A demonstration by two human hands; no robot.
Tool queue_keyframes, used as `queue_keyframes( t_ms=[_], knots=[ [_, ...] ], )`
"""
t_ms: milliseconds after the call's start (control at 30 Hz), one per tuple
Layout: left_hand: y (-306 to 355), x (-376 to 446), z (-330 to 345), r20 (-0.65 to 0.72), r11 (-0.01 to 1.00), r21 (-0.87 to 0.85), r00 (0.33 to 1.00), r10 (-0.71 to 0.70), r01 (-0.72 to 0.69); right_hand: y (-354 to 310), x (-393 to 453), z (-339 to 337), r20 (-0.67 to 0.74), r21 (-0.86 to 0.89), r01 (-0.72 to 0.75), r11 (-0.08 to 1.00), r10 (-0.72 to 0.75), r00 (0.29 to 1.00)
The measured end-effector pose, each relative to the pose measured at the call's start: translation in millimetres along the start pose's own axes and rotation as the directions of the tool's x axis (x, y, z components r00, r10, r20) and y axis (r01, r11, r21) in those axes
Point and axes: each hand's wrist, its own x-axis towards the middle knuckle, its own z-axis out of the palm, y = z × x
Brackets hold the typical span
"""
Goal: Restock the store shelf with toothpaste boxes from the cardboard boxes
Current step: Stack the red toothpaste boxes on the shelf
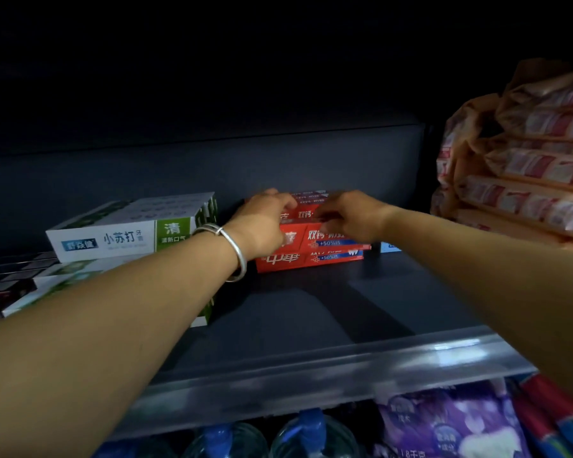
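Observation:
A stack of red toothpaste boxes [328, 246] lies at the back middle of the dark shelf [311, 312]. My left hand [265, 223], with a silver bangle on the wrist, curls its fingers over the left end of the upper boxes. My right hand [351, 213] reaches in from the right and its fingers pinch the top edge of the upper red box. The left ends of the boxes are hidden behind my left hand. White and green toothpaste boxes [129, 233] are stacked to the left of the red ones.
Orange plastic-wrapped packs [523, 166] are piled at the right end of the shelf. A clear price rail [311, 375] runs along the front edge. Below it stand blue-capped water bottles [311, 434] and purple packs [450, 424]. Dark boxes [4, 285] lie at far left.

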Motion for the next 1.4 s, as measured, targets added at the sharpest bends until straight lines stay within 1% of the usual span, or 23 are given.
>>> queue_keyframes(
  t_ms=[100, 167, 267, 400, 500, 633, 733, 867, 1000, 1300, 1400],
  knots=[
    [-6.2, 1.4, 2.6, -0.093, 0.999, -0.032, 0.995, 0.018, -0.021, 4.1, 14.6, -1.1, -0.044, -0.022, -0.038, 0.999, 0.037, 0.998],
    [-10.8, 0.6, 7.2, -0.090, 0.998, -0.061, 0.996, 0.019, -0.025, 6.7, 26.1, 3.8, -0.074, -0.061, -0.056, 0.997, 0.051, 0.996],
    [-15.8, -1.1, 20.2, 0.021, 0.999, -0.041, 1.000, -0.001, 0.002, 9.8, 36.6, 12.9, -0.109, -0.085, -0.078, 0.993, 0.069, 0.992],
    [-24.0, -2.6, 40.7, 0.181, 0.997, -0.026, 0.981, -0.066, 0.072, 11.3, 45.2, 25.5, -0.138, -0.104, -0.069, 0.992, 0.054, 0.989],
    [-26.9, -1.6, 50.3, 0.236, 0.993, -0.069, 0.968, -0.082, 0.101, 13.6, 50.5, 31.4, -0.158, -0.101, -0.070, 0.992, 0.053, 0.986],
    [-26.5, 3.0, 56.5, 0.251, 0.988, -0.099, 0.964, -0.091, 0.119, 18.8, 56.3, 34.9, -0.172, -0.094, -0.086, 0.992, 0.069, 0.983],
    [-26.4, 5.4, 59.2, 0.247, 0.987, -0.102, 0.964, -0.095, 0.123, 23.1, 58.2, 37.4, -0.174, -0.124, -0.110, 0.986, 0.087, 0.981],
    [-26.5, 6.6, 61.9, 0.239, 0.988, -0.092, 0.966, -0.097, 0.122, 27.2, 63.7, 43.5, -0.225, -0.128, -0.169, 0.977, 0.137, 0.965],
    [-26.1, 6.7, 64.4, 0.247, 0.989, -0.084, 0.964, -0.099, 0.123, 22.0, 61.9, 45.6, -0.185, -0.219, -0.179, 0.959, 0.140, 0.973],
    [-23.9, 8.0, 66.3, 0.250, 0.989, -0.090, 0.964, -0.096, 0.122, 19.1, 62.2, 49.1, -0.251, -0.235, -0.217, 0.947, 0.156, 0.955],
    [-22.3, 7.3, 65.4, 0.252, 0.989, -0.084, 0.963, -0.097, 0.121, 17.4, 61.0, 49.1, -0.245, -0.262, -0.220, 0.940, 0.156, 0.957]
  ],
)
